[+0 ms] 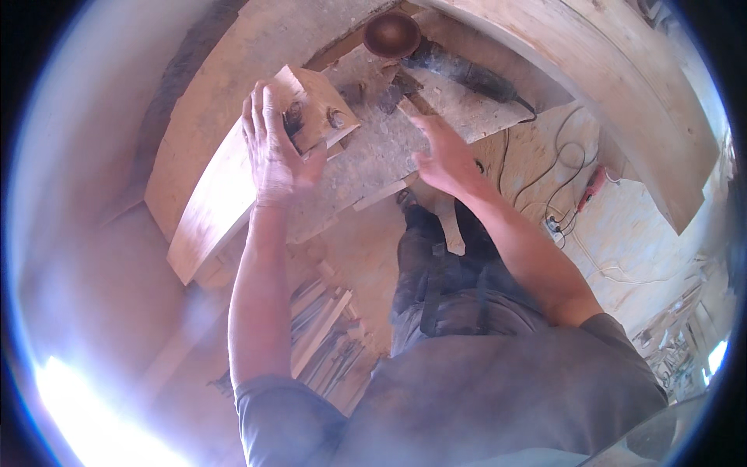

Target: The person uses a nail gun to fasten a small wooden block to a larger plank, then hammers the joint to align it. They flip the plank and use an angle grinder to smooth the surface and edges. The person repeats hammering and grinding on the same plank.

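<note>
My left hand (272, 152) lies with its fingers spread along the side and top of a thick pale wooden beam (214, 202). Dark knots and a dark hollow show at the beam's far end, beside my thumb. To the right, over the workbench (373, 159), my right hand (443, 152) is closed round a flat tool (403, 86) with a dark, wide blade and a light handle. It looks like a scraper, though the fingers cover part of it. Just beyond the blade lies an angle grinder (467, 74) with a round brown disc (391, 35).
A large curved wooden plank (591, 86) spans the upper right. On the dusty floor are cables (556, 167) and a red tool (593, 187). Several wood strips (323, 331) are piled at lower left of my legs. More scraps lie at far right.
</note>
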Available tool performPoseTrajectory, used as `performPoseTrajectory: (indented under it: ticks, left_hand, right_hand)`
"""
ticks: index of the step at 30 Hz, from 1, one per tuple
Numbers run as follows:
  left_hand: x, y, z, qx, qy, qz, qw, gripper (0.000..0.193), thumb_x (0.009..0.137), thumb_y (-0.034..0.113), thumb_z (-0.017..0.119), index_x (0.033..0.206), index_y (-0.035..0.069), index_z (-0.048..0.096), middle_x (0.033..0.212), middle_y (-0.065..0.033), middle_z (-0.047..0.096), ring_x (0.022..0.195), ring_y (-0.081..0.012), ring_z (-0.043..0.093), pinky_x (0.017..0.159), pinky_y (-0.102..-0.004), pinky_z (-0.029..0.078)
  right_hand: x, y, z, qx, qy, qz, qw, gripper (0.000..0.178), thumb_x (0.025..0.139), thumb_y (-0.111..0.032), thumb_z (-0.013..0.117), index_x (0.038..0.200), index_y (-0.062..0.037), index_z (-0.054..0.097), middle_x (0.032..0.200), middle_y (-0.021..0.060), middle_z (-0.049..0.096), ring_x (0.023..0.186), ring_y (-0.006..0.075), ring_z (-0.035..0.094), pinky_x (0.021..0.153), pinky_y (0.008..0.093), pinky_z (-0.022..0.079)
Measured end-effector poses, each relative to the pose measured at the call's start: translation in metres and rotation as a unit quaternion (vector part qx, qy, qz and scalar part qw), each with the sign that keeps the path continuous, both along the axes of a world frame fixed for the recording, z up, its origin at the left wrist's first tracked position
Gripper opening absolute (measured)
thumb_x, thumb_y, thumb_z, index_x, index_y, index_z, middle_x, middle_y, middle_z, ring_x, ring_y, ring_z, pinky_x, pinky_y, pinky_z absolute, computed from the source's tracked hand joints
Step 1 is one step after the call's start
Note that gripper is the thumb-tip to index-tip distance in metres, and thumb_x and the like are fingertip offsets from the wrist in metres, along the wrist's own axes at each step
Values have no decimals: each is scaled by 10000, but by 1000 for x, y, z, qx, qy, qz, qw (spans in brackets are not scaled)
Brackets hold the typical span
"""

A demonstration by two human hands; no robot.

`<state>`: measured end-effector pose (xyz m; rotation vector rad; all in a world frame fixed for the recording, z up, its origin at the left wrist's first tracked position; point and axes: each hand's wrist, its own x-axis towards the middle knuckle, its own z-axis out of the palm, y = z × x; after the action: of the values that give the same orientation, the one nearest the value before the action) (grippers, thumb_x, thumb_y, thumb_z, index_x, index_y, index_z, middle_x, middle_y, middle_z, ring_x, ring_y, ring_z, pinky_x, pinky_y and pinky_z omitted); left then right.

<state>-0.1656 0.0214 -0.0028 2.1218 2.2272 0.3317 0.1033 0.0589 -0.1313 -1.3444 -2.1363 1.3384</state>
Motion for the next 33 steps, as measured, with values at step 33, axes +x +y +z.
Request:
performPoseTrajectory:
  ticks: [33]
  left_hand:
    - [-415,-406,-54,413,-404,543,609,510,961,339,610,1260,-68,682,1288,-190,679,1148,-320,646,1004,-454,505]
  right_hand:
    - [-125,-7,61,-389,383,-199,814,910,586,94,650,1488,16,562,1369,112,682,1287,247,620,1093,392,466]
